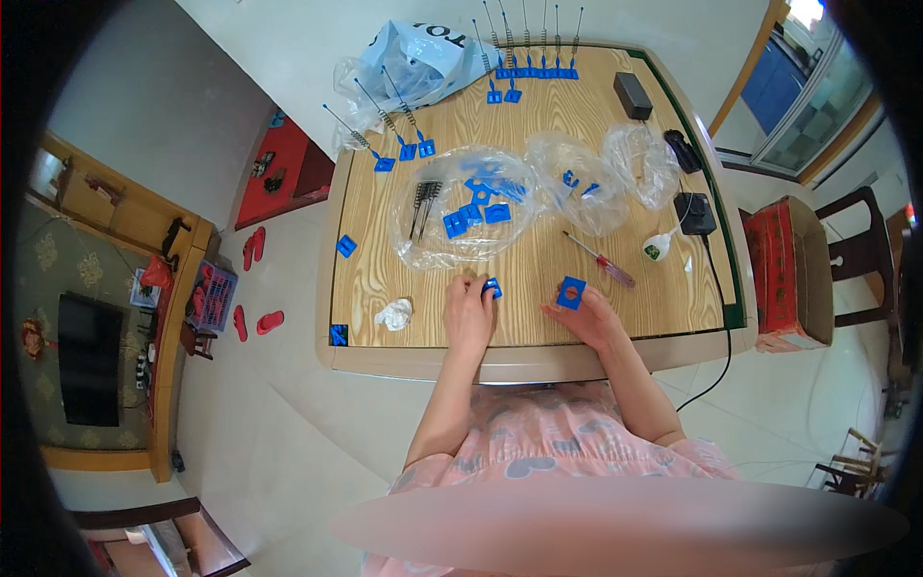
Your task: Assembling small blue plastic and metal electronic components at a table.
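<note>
Near the front edge of the wood-grain table (548,322), my left hand (468,310) is closed on a small blue plastic piece (493,288), which shows beside its fingertips. To its right, my right hand (591,319) grips a flat blue square plate with a round hole (571,284), held up facing me. Just beyond both hands lies a clear plastic bag (423,252) with blue plates and black springs (423,204) on it or in it. A second clear bag (577,213) holds small blue pieces. A screwdriver with a red handle (615,271) lies beyond my right hand.
Finished-looking blue bases with upright springs (408,151) stand at the far left and back. A light blue bag (433,62) lies behind. A crumpled white tissue (394,314), a dark box (632,96), a black adapter (694,213) and its cable (723,288) are on the table.
</note>
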A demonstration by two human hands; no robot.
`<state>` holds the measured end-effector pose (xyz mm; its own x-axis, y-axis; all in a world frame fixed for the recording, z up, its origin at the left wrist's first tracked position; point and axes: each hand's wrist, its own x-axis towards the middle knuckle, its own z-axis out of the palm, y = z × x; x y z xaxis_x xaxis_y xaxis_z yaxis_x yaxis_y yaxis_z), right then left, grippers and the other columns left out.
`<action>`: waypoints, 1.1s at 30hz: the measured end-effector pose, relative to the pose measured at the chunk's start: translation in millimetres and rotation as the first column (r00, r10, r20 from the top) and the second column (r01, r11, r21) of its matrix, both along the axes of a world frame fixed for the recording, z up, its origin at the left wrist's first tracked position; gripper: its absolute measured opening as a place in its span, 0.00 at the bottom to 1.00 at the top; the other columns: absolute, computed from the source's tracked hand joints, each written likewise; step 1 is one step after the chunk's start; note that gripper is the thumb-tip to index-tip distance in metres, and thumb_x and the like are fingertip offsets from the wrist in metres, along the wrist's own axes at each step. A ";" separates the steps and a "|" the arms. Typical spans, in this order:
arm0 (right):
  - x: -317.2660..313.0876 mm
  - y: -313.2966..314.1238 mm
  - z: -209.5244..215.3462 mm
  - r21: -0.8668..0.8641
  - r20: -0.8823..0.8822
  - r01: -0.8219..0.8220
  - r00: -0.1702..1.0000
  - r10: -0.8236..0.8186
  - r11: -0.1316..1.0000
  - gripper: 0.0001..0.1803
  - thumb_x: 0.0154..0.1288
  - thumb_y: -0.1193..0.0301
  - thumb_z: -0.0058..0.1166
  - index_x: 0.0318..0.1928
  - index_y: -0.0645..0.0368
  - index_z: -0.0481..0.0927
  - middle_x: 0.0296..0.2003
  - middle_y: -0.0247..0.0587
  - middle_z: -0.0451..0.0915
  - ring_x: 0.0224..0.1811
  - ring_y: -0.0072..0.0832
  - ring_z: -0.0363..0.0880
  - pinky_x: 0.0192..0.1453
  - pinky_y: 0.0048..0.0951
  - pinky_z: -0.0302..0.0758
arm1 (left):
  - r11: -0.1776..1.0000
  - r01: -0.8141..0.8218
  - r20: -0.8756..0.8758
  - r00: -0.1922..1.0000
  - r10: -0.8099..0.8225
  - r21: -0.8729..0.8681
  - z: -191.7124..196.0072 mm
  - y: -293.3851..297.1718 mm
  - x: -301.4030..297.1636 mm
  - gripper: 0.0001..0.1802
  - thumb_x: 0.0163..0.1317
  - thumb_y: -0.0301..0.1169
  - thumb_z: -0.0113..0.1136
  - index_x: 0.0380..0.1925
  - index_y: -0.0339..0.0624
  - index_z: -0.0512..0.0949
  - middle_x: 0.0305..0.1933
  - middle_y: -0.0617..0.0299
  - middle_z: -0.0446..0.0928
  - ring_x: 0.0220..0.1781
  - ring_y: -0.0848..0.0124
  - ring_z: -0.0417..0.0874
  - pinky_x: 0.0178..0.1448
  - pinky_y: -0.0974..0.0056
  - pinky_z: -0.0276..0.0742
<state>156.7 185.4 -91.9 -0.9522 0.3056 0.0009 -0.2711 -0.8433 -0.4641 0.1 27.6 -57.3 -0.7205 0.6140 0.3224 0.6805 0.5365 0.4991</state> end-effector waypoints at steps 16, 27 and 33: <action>2.5 2.4 -13.2 -0.081 -0.043 0.008 0.999 -0.011 0.997 0.19 0.62 0.63 0.53 0.49 0.62 0.73 0.46 0.42 0.77 0.47 0.35 0.76 0.66 0.52 0.58 | 0.952 0.272 0.215 0.947 -0.239 -0.142 18.4 -10.8 -19.9 0.17 0.45 0.22 0.65 0.39 0.35 0.77 0.38 0.52 0.73 0.38 0.56 0.78 0.43 0.59 0.74; -0.1 -1.6 16.2 0.022 -0.008 -0.020 1.000 0.020 1.000 0.20 0.60 0.67 0.55 0.52 0.61 0.73 0.45 0.39 0.78 0.48 0.35 0.76 0.63 0.45 0.64 | 0.936 0.157 0.670 0.661 -0.337 0.315 6.2 -27.2 -19.0 0.14 0.50 0.18 0.62 0.39 0.34 0.75 0.39 0.57 0.77 0.38 0.70 0.80 0.42 0.67 0.76; -16.7 5.2 97.6 0.928 0.111 -0.057 0.986 -0.127 0.369 0.19 0.54 0.69 0.60 0.47 0.59 0.77 0.42 0.37 0.79 0.47 0.30 0.76 0.55 0.34 0.69 | 0.674 -0.071 0.667 0.257 -0.700 0.735 13.0 -25.3 -0.9 0.18 0.56 0.16 0.56 0.48 0.33 0.70 0.45 0.55 0.78 0.45 0.69 0.80 0.50 0.65 0.78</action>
<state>139.9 190.6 5.7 -0.9560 0.2330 0.1781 -0.1453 0.1511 -0.9778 -0.8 2.3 -44.3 -0.5392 0.8421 0.0109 -0.3442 -0.2321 0.9098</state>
